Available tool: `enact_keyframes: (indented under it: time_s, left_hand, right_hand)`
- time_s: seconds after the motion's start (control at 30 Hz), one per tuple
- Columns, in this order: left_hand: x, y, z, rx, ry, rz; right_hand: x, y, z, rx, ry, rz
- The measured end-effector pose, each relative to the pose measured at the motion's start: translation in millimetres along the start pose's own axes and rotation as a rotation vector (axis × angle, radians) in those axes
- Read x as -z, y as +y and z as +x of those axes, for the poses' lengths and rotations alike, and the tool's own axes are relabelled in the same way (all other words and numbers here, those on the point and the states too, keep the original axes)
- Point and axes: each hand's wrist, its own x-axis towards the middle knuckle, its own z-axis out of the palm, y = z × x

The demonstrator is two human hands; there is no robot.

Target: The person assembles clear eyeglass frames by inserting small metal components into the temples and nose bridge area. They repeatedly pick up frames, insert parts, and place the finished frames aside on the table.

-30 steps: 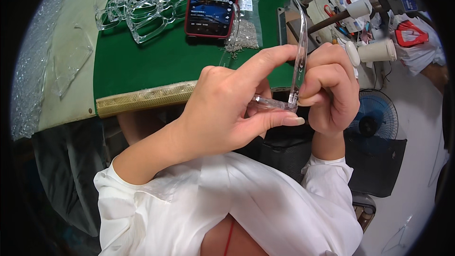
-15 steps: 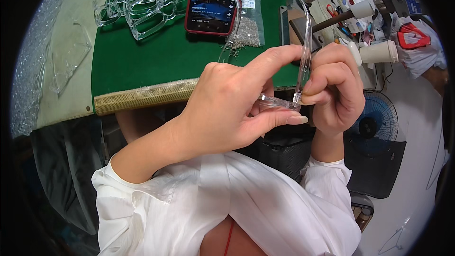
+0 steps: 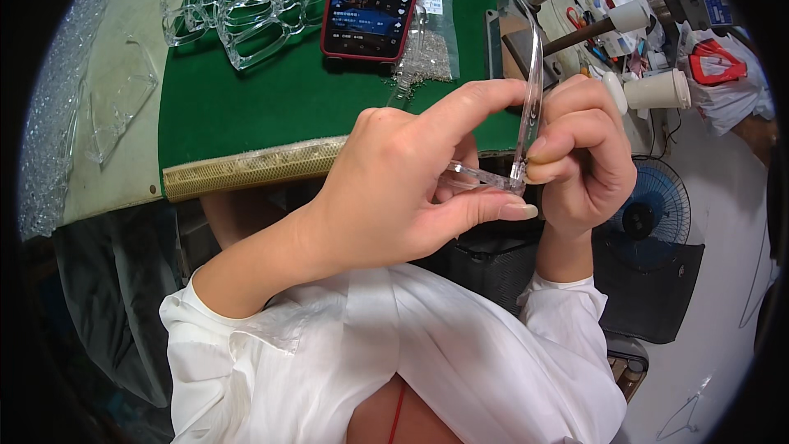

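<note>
Workbench (image 3: 246, 107) — one frame (image 3: 532, 94) between two hands (image 3: 390, 185) (image 3: 579, 152)

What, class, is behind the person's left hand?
Parts of a clear eyeglass frame and the green mat show past the left hand; the hand covers much of the frame's front.

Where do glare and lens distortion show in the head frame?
Head view: glints streak the upright clear temple and speckle the clear plastic sheeting at left; head view: black fisheye vignette swallows the corners; head view: fine detail at the hinge is too small to judge.
</note>
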Motion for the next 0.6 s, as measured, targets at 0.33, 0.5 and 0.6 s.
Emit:
enact_keyframes:
  time_s: [0.33, 0.5, 0.6]
  left_hand:
    - [0.7, 0.3, 0.6, -0.012, 0.017, -0.098]
    - [-0.1, 0.3, 2.0, -0.001, 0.02, -0.139]
    - [-1.1, -1.3, 2.0, -0.007, 0.035, -0.146]
  right_hand:
    - [-7.0, -2.7, 2.4, -0.053, 0.06, 0.094]
    - [-7.5, -0.2, 1.4, -0.03, 0.055, 0.091]
    - [-7.0, 1.3, 2.6, 0.002, 0.04, 0.065]
